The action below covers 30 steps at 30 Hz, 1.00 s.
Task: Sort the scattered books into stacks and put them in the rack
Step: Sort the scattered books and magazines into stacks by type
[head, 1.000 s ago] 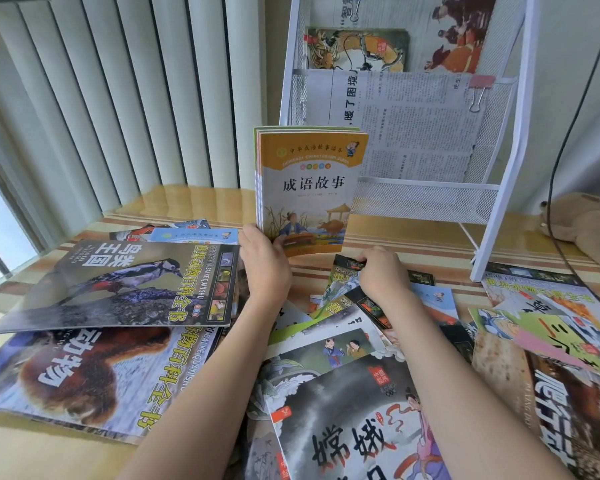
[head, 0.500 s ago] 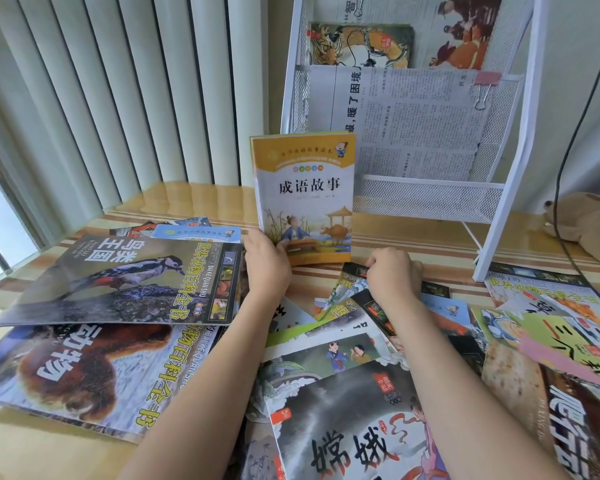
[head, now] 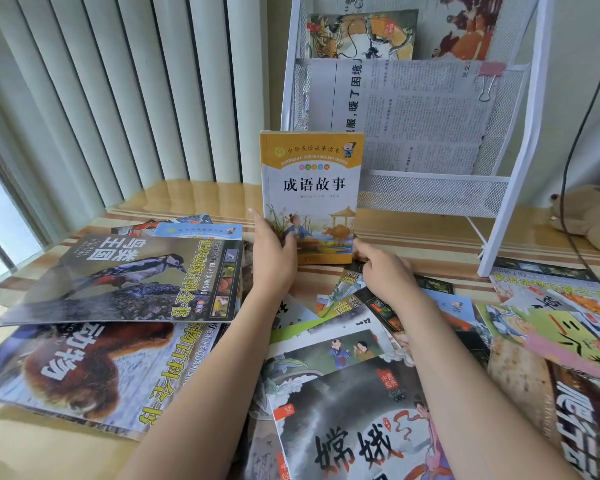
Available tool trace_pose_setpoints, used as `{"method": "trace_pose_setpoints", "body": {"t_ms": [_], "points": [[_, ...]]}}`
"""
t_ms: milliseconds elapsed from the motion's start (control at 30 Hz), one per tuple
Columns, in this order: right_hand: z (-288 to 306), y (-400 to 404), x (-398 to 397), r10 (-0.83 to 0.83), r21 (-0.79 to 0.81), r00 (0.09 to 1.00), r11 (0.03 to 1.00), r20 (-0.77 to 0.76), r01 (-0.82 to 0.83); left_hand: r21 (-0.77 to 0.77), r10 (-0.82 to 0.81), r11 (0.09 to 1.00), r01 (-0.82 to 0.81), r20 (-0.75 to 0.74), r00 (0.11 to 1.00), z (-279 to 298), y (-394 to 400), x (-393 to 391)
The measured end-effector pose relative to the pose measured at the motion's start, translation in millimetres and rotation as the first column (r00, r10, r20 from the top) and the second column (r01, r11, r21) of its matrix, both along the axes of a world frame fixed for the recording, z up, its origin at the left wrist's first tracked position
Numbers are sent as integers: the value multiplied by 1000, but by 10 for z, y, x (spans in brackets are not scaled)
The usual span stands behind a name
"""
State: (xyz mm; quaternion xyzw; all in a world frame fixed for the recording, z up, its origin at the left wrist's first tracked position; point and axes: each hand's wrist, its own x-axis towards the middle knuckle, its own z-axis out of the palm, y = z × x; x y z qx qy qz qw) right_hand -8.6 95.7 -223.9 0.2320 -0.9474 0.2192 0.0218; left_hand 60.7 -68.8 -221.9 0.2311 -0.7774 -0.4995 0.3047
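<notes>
A small stack of yellow-topped storybooks (head: 312,188) stands upright on the table in front of the white mesh rack (head: 430,192). My left hand (head: 272,258) grips the stack's lower left edge, thumb across the cover. My right hand (head: 385,271) reaches toward the stack's lower right corner, fingers curled; whether it holds the stack is unclear. Many books lie scattered flat: a woodpecker book (head: 132,278), a red-panda book (head: 84,368), and a grey ink-painting book (head: 361,420) under my forearms.
The rack holds a newspaper (head: 413,116) with a pink binder clip (head: 489,77) and picture books on its upper tier. More books (head: 551,327) cover the right side. A plush toy (head: 589,220) and a black cable (head: 568,188) sit right of the rack. Vertical blinds hang behind.
The upright stack has been squared up, its fanned covers now aligned. My right hand moved up from the scattered books toward the stack's lower right corner.
</notes>
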Motion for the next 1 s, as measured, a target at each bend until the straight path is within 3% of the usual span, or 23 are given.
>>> {"method": "trace_pose_setpoints", "body": {"t_ms": [133,233,333,433,600,700,767,867,933,1000], "points": [[-10,-13,31,-101,-14,981,995,-165,100,-144,152,978,-151,-10,988,0,1,26],[9,2,41,-240,-91,930,971,-280,223,-395,331,874,-284,55,942,70,48,80],[67,10,101,-261,-116,913,965,-314,235,-471,373,820,-326,7,928,193,182,173],[217,110,218,-267,-158,917,961,-295,228,-532,240,827,-185,36,970,350,282,243],[476,429,690,-177,-140,974,978,-143,157,-563,-66,789,245,319,946,549,510,543],[528,677,1133,-38,-95,999,995,-23,36,-437,-252,752,493,501,828,435,626,823],[492,830,1422,89,39,983,995,159,-96,-304,-377,732,610,565,734,350,663,1013],[335,918,1655,157,290,925,920,347,-264,-307,-331,766,565,565,756,282,646,1254],[228,902,1711,125,223,954,956,272,-189,-388,-201,788,478,571,796,240,590,1381],[124,860,1738,55,110,993,992,106,-67,-372,-155,841,392,530,834,205,546,1506]]}}
